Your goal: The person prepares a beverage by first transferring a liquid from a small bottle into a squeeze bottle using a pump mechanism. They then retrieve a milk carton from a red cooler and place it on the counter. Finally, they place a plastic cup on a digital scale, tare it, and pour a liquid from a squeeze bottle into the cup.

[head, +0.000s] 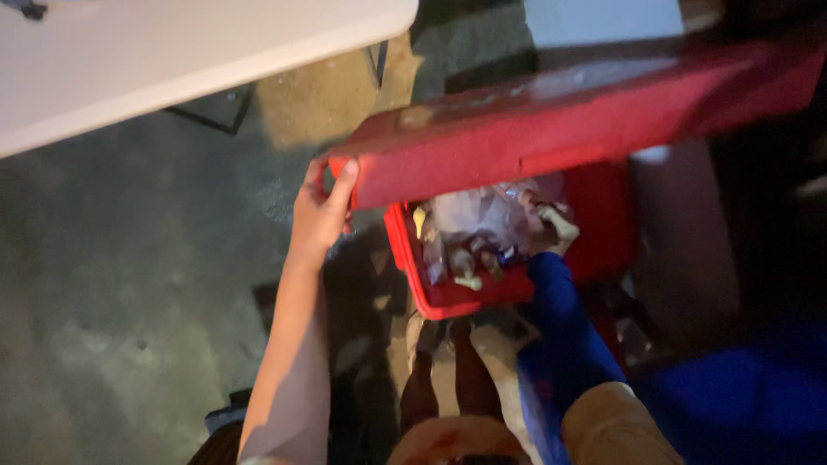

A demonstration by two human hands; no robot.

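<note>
My left hand (320,207) grips the left corner of a red lid (551,120) and holds it raised over a red bin (448,297). The bin is filled with clear plastic bags (482,215) and small bottles or scraps. My right hand (556,231), in a blue sleeve or glove (560,319), reaches into the bin among the rubbish; blur hides whether its fingers hold something.
A white table top (172,60) juts in at the upper left. Grey concrete floor (129,284) spreads on the left. A blue container (741,396) stands at the lower right. My legs and feet (448,362) are below the bin.
</note>
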